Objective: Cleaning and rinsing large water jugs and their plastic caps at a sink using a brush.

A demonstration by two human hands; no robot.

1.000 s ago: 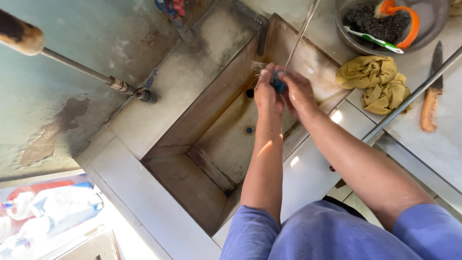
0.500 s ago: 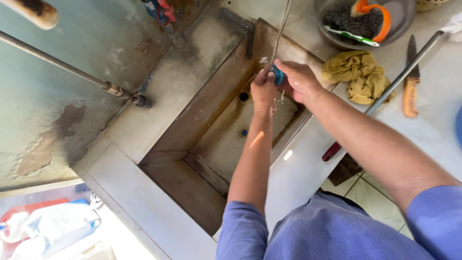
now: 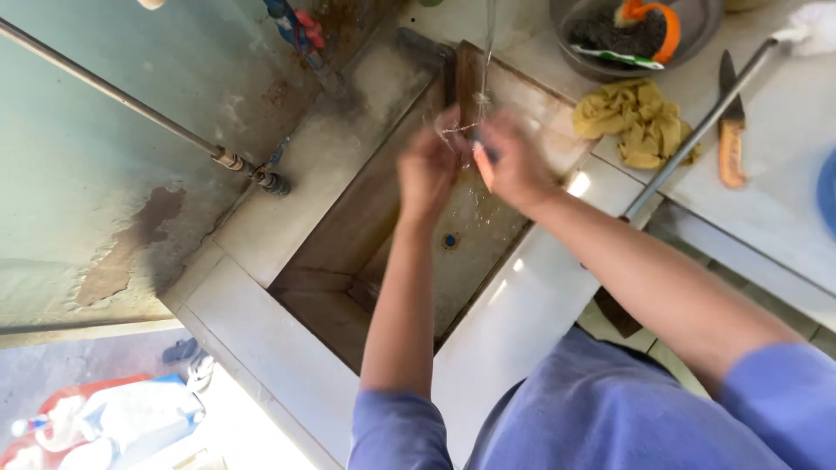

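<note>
yellow cloth, orange knife handle, blue sleeves

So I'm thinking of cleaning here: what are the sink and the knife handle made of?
The sink looks like tiled or plastered masonry, matt and stained, with flat slab-like walls. The knife handle looks like wood, orange-brown and dull, though plastic is possible.

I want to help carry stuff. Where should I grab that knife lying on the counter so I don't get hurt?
Take the knife by its orange handle, the end nearer the counter's front edge. The dark blade points away toward the bowl, so probably come in from the handle end, fingers wrapped around the handle. The long metal rod lies close on its left, so reaching from the right looks easier.
</note>
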